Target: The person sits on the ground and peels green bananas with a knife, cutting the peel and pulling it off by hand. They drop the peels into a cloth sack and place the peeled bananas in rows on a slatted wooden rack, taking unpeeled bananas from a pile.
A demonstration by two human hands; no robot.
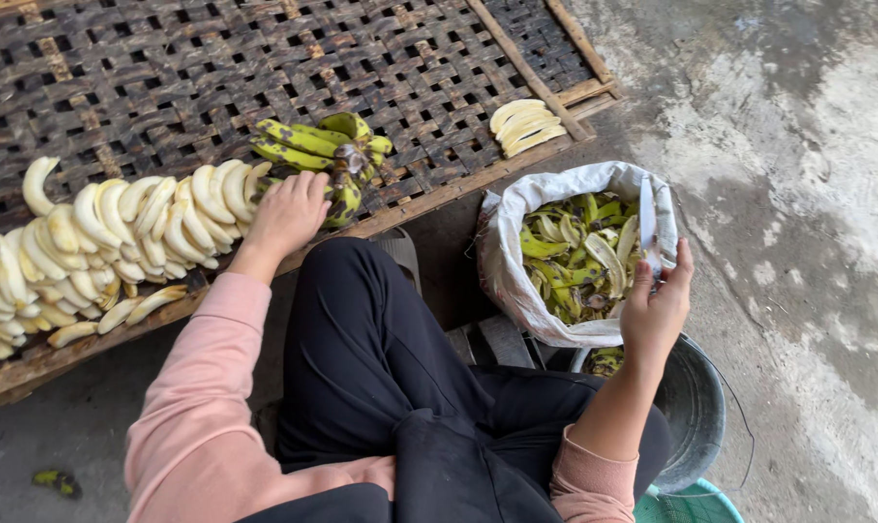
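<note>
My left hand point(289, 213) rests on a bunch of green, black-spotted bananas point(318, 145) lying on the woven bamboo rack point(168, 77), fingers curled around its near end. Just left of that hand lie several peeled pale bananas point(120, 232) in rows. My right hand point(657, 305) is raised over a white sack point(516, 281) and holds a thin knife point(648, 218), blade pointing up. The sack is filled with green banana peels point(575, 252).
A small stack of peeled bananas point(526, 126) sits at the rack's right corner. A dark metal bucket point(696, 407) stands beside my right knee, with a green basket point(691, 504) below it. Bare concrete floor point(797, 194) lies to the right. My legs in black trousers fill the foreground.
</note>
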